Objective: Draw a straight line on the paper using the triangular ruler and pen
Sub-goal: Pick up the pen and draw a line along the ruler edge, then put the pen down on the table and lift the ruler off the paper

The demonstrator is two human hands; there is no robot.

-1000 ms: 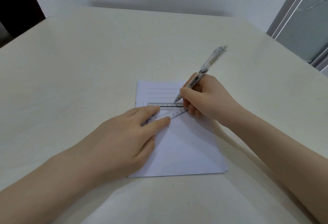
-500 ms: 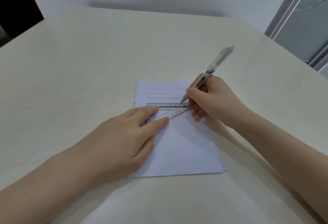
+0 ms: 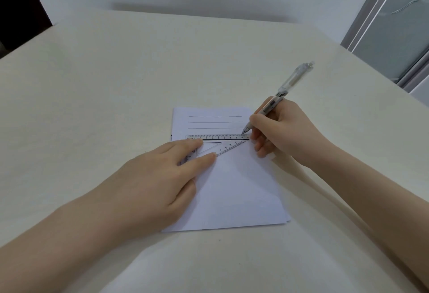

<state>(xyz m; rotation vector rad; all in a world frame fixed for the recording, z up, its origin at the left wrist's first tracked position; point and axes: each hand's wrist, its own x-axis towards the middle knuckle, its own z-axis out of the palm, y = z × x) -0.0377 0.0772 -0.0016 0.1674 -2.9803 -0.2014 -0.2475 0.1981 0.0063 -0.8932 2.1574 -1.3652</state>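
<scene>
A white sheet of paper [image 3: 236, 188] lies on the table with three thin horizontal lines drawn near its top. A clear triangular ruler [image 3: 220, 140] rests flat on the paper just below those lines, its long scaled edge facing away from me. My left hand [image 3: 157, 176] presses down on the ruler's left part with spread fingers and hides that corner. My right hand [image 3: 283, 130] grips a clear pen [image 3: 282, 94], whose tip touches the paper at the right end of the ruler's top edge.
The pale table [image 3: 116, 83] stretches out on all sides of the paper. A white wall stands behind its far edge, and a grey door frame [image 3: 376, 14] rises at the upper right.
My right hand has slid the pen tip rightward along the ruler's top edge, from about the middle to its right end. My left hand and the ruler stayed put.
</scene>
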